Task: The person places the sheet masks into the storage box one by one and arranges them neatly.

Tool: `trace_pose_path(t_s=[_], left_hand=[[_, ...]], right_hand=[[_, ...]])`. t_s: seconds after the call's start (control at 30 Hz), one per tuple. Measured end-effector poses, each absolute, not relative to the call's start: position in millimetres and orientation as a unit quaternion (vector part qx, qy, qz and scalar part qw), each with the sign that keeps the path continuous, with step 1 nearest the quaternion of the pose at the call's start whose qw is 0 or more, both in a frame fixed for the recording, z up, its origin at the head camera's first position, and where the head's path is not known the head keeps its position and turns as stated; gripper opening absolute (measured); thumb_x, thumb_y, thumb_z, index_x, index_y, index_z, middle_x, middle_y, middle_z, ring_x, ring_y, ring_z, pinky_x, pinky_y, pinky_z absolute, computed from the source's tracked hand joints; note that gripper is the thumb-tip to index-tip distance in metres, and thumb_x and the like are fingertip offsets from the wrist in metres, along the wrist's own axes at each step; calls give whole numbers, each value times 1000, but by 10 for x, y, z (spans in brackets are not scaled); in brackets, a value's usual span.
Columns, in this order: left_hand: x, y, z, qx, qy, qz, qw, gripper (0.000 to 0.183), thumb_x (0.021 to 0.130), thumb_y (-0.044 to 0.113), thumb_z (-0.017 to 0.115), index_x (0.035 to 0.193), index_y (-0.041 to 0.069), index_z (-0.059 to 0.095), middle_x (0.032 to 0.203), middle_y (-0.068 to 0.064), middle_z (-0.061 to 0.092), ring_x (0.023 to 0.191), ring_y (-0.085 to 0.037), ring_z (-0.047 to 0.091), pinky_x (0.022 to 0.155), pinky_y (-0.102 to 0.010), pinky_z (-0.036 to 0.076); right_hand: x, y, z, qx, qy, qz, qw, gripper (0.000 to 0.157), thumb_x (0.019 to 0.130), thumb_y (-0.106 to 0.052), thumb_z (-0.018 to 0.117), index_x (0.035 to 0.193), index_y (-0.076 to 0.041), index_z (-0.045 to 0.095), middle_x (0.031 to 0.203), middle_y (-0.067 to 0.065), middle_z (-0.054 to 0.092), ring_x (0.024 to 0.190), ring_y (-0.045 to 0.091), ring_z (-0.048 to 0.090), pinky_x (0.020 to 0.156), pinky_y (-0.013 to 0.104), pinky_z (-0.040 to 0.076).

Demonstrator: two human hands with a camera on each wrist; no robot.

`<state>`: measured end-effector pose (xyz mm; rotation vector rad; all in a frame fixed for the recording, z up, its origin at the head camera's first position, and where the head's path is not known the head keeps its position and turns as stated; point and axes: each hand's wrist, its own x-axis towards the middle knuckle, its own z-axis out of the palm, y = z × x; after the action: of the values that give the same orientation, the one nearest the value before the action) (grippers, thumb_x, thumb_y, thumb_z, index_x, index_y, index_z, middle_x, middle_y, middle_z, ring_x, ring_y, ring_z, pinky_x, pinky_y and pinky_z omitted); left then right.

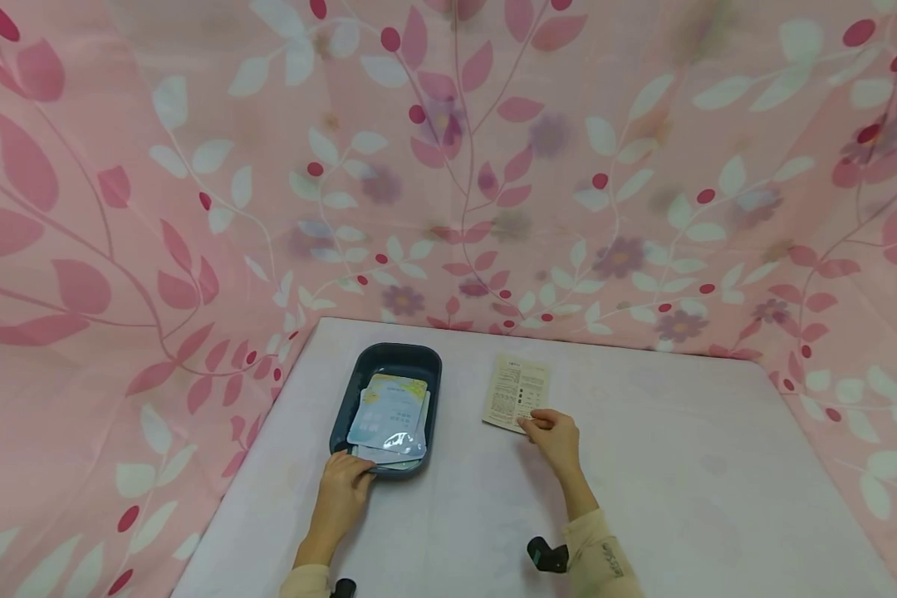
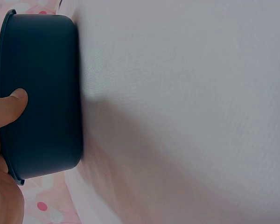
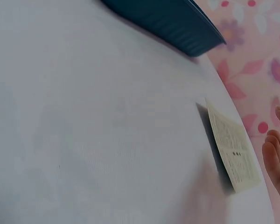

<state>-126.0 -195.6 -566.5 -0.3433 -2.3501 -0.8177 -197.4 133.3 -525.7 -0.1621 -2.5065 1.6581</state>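
Note:
A dark blue-green plastic basin (image 1: 435,390) stands on the left part of the table, with several pale blue printed packets (image 1: 389,411) stacked inside. My left hand (image 1: 344,486) grips its near rim; in the left wrist view the thumb (image 2: 19,95) lies against the outer wall. To the right of the basin, a cream printed leaflet (image 1: 516,390) rests on the table, one edge raised over its shadow in the right wrist view. My right hand (image 1: 555,440) overlaps the leaflet's near right corner in the head view. The right wrist view shows a gap between its thumb and fingers.
A white cloth (image 1: 680,465) covers the table. Pink floral curtains (image 1: 493,166) hang behind the far edge and at both sides. A black device (image 1: 547,555) sits at the right wrist, another (image 1: 344,588) at the left.

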Motion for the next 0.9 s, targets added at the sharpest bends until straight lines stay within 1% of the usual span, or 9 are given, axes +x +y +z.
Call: trace_pose_path(t_s=[0.23, 0.47, 0.57, 0.67, 0.77, 0.9], left_hand=[[-1257, -1952, -5684, -133, -889, -310, 311, 26, 55, -16, 80, 74, -1, 70, 72, -7, 68, 72, -21, 62, 90, -50, 46], [-1259, -1952, -5678, -133, -888, -311, 311, 26, 55, -16, 79, 74, -1, 69, 73, -7, 68, 72, -22, 62, 89, -51, 46], [-1259, -1952, -5674, -132, -889, -311, 310, 26, 56, -16, 79, 74, -1, 70, 73, -7, 68, 73, -22, 63, 90, -51, 46], [-1257, -1953, -5670, -131, -889, -310, 310, 26, 56, -16, 79, 73, 0, 70, 73, -7, 68, 73, -22, 63, 90, -51, 46], [-1256, -1953, -5666, -131, -888, -312, 312, 26, 56, -17, 79, 73, -1, 70, 73, -7, 68, 73, -23, 63, 89, -51, 46], [-1257, -1952, -5663, -130, -888, -313, 310, 26, 56, -17, 79, 73, 0, 70, 73, -7, 68, 73, -22, 63, 89, -51, 46]], right_hand=[[-1960, 1528, -5331, -108, -832, 540, 65, 36, 80, -8, 73, 104, 16, 61, 85, 23, 69, 65, 32, 68, 51, 15, 48], [-1960, 1700, -5397, -147, -835, 526, 62, 40, 80, -13, 73, 108, 13, 61, 90, 23, 68, 61, 18, 67, 51, 14, 47], [-1946, 1741, -5416, -153, -839, 517, 66, 40, 79, -13, 73, 106, 13, 62, 89, 22, 69, 60, 14, 65, 52, 15, 47], [-1927, 1762, -5436, -157, -852, 495, 72, 38, 79, -15, 73, 104, 12, 63, 87, 20, 69, 68, 19, 66, 57, 18, 47], [-1910, 1768, -5444, -159, -864, 471, 72, 39, 80, -18, 72, 103, 12, 63, 87, 20, 69, 79, 28, 66, 63, 24, 48], [-1904, 1750, -5454, -165, -877, 449, 54, 43, 80, -20, 71, 104, 14, 61, 88, 23, 67, 85, 37, 63, 71, 39, 52]])
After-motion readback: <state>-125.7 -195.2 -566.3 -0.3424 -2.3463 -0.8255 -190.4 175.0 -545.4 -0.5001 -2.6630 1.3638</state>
